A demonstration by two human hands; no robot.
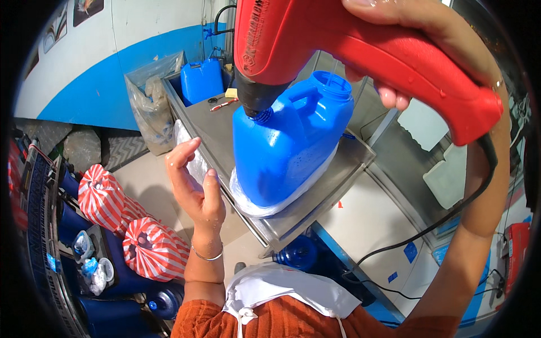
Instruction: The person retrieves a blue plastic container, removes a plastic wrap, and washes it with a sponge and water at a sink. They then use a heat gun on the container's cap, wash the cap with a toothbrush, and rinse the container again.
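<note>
My right hand [431, 19] is wrapped around the handle of a red heat gun [293, 36], held high over the table. Its black nozzle [256, 93] points down at the small ridged neck [261, 116] on top of a blue plastic jug [287, 152]. From this angle I cannot tell whether nozzle and neck touch. The jug stands upright with clear plastic [251, 211] around its base; its wider mouth has no cap. Left of the jug, my left hand [197, 186] is held up, wet, thumb and fingers apart, holding nothing.
The steel table [220, 127] carries a red-and-white pen [224, 105]. Behind stands another blue jug [202, 81], near a clear plastic bag [151, 110]. Striped bags [152, 248] lie at lower left. The heat gun's black cord [417, 239] runs down on my right.
</note>
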